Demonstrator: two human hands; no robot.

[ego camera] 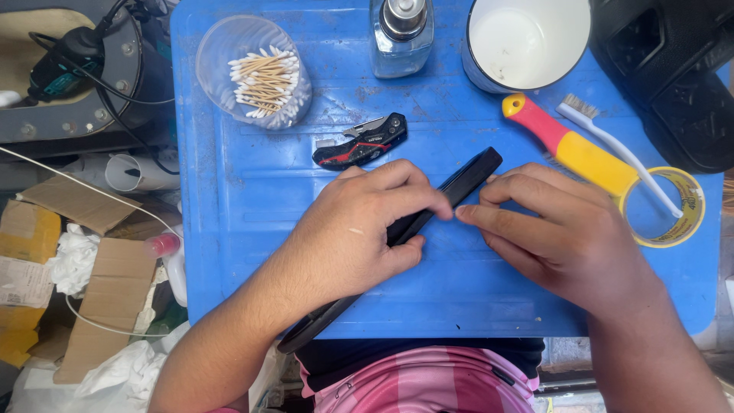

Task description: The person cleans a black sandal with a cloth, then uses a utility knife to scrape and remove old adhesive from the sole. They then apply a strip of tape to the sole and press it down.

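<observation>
A long flat black device lies diagonally across the blue plastic tabletop, on its edge. My left hand covers its middle, thumb below and fingers curled over its upper edge. My right hand meets it from the right, with fingertips pinching at the same edge near the left fingertips. The device's lower end sticks out past the table's front edge.
Behind the hands lie a black-and-red folding utility knife, a clear cup of cotton swabs, a glass pump bottle, a white mug, a red-and-yellow handled tool, a white brush and a tape roll. Cardboard and rags lie on the floor at left.
</observation>
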